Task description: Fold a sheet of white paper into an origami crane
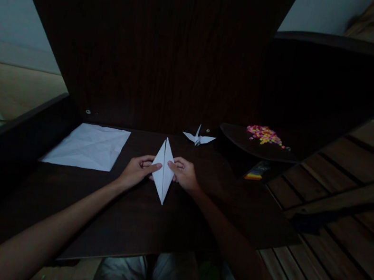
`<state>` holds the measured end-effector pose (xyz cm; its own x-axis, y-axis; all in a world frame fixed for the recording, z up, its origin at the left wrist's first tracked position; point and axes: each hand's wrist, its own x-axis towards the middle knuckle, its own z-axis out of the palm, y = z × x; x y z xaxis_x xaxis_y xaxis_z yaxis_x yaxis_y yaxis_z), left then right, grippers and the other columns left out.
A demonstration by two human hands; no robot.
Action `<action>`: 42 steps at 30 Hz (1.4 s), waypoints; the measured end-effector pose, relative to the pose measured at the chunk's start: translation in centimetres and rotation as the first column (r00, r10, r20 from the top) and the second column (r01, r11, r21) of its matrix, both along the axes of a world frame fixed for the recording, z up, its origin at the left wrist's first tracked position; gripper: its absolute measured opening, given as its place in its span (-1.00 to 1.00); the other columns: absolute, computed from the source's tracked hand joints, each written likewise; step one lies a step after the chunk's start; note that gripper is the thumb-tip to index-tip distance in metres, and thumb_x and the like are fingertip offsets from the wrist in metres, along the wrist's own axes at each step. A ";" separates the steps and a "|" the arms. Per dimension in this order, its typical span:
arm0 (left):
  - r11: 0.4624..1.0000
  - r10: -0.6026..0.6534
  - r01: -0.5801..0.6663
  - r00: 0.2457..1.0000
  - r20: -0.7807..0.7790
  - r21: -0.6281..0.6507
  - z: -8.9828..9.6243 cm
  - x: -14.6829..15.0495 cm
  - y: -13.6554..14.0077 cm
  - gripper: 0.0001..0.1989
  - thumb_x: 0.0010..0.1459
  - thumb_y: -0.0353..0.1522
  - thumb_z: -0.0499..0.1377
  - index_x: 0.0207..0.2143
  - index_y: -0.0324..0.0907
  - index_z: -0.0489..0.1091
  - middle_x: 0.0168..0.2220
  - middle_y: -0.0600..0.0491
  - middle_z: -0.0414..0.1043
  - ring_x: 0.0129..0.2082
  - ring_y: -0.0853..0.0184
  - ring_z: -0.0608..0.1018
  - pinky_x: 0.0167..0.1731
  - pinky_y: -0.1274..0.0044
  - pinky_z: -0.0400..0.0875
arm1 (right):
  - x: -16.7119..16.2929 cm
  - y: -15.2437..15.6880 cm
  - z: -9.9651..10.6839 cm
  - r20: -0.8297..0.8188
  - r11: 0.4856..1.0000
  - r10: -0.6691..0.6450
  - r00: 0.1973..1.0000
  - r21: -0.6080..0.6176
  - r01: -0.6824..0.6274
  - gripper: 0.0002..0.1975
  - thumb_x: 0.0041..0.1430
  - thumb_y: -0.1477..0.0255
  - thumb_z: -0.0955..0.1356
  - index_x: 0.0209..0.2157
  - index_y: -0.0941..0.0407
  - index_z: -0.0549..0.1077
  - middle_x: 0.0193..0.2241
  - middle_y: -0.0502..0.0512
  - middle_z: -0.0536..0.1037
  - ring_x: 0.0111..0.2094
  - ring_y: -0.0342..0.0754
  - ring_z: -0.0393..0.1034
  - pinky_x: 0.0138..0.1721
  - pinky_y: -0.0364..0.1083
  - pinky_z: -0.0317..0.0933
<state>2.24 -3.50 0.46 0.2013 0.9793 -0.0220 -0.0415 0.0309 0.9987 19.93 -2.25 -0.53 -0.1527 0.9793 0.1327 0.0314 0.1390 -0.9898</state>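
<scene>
A white sheet of paper folded into a long diamond (161, 181) is held up between my two hands, over the dark desk. A slit runs down its middle from the top point to the bottom point. My left hand (139, 169) pinches its left edge, thumb on the front face and fingers behind. On the right edge, my right hand (183, 173) grips it the same way. Past the diamond, near the back panel, stands a finished white paper crane (198, 138) with wings spread. Neither hand touches it.
A creased white paper sheet (89, 147) lies flat on the desk (103, 222) at left. To the right, a small curved shelf (238, 137) bears a heap of colourful small pieces (263, 134). A dark raised side (10, 133) borders the desk's left.
</scene>
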 end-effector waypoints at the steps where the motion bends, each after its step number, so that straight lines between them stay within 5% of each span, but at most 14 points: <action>1: 1.000 -0.017 0.017 1.000 0.002 -0.013 -0.1 0.0 0.0 -0.49 -0.14 -0.18 0.34 -0.15 -0.30 0.41 -0.44 -0.01 0.55 -0.48 0.28 0.57 -0.50 0.48 0.48 | 0.0 0.1 -0.1 -0.005 1.000 -0.009 1.000 0.002 0.009 -0.62 -0.09 0.12 0.40 -0.42 0.15 0.36 -0.69 -0.12 0.35 -0.76 -0.27 0.17 -0.79 -0.26 0.01; 8: 0.998 0.045 -0.047 0.998 0.040 0.051 -0.2 -0.4 0.4 -0.45 -0.18 -0.21 0.37 -0.13 -0.26 0.36 -0.40 0.00 0.58 -0.43 0.27 0.60 -0.39 0.47 0.49 | -0.5 0.1 -0.6 -0.083 1.000 0.016 0.996 0.003 -0.015 -0.55 -0.04 0.22 0.39 -0.16 0.08 0.20 -0.66 -0.24 0.33 -0.78 -0.25 0.20 -0.83 -0.29 0.02; 18: 0.994 0.114 -0.111 0.983 0.145 -0.024 -0.7 0.2 0.4 -0.37 -0.23 -0.26 0.40 -0.11 -0.23 0.24 -0.43 0.03 0.56 -0.48 0.32 0.58 -0.41 0.51 0.45 | -0.8 -0.3 -0.3 -0.089 0.998 0.015 0.996 0.065 -0.009 -0.67 -0.01 0.28 0.39 -0.30 0.08 0.18 -0.63 -0.20 0.34 -0.77 -0.28 0.20 -0.81 -0.31 0.03; 26: 0.995 0.103 -0.098 0.975 0.196 -0.035 -0.3 0.2 0.1 -0.36 -0.31 -0.32 0.43 -0.15 -0.21 0.23 -0.41 0.04 0.56 -0.47 0.28 0.58 -0.38 0.47 0.45 | -0.9 -0.3 -0.7 -0.132 0.990 0.140 0.981 0.044 -0.136 -0.64 -0.02 0.30 0.39 -0.29 0.06 0.13 -0.57 -0.19 0.42 -0.78 -0.28 0.21 -0.83 -0.31 0.06; 32: 0.994 0.100 -0.085 0.960 0.260 -0.069 -0.8 0.7 0.1 -0.33 -0.32 -0.31 0.43 -0.17 -0.17 0.17 -0.41 0.04 0.55 -0.49 0.29 0.57 -0.39 0.46 0.45 | -0.6 -0.3 -0.3 -0.121 0.990 0.130 0.984 0.063 -0.123 -0.75 -0.04 0.33 0.39 -0.39 0.10 0.25 -0.63 -0.18 0.36 -0.76 -0.30 0.18 -0.78 -0.30 0.09; 37: 0.988 0.152 -0.142 0.943 0.297 -0.053 -0.7 0.8 0.1 -0.46 -0.25 -0.33 0.40 -0.20 -0.18 0.23 -0.40 0.07 0.54 -0.43 0.33 0.56 -0.37 0.50 0.42 | -0.5 -0.2 0.0 -0.141 1.000 0.011 0.990 0.031 -0.007 -0.80 -0.06 0.34 0.39 -0.42 0.11 0.30 -0.66 -0.17 0.35 -0.76 -0.27 0.20 -0.80 -0.28 0.08; 42: 0.993 0.114 -0.105 0.953 0.279 -0.047 -0.5 0.3 0.1 -0.74 -0.20 -0.35 0.35 -0.41 -0.27 0.45 -0.42 0.03 0.50 -0.38 0.33 0.52 -0.36 0.52 0.38 | 0.2 -0.1 0.1 -0.235 0.997 0.041 0.971 -0.049 -0.054 -0.87 -0.09 0.40 0.34 -0.42 0.13 0.36 -0.64 -0.12 0.36 -0.72 -0.23 0.25 -0.78 -0.25 0.13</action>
<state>2.49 -3.35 -0.06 0.0953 0.9954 -0.0112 -0.3254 0.0418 0.9446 20.09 -2.33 -0.45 -0.1700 0.9785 0.1171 -0.2070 0.0807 -0.9750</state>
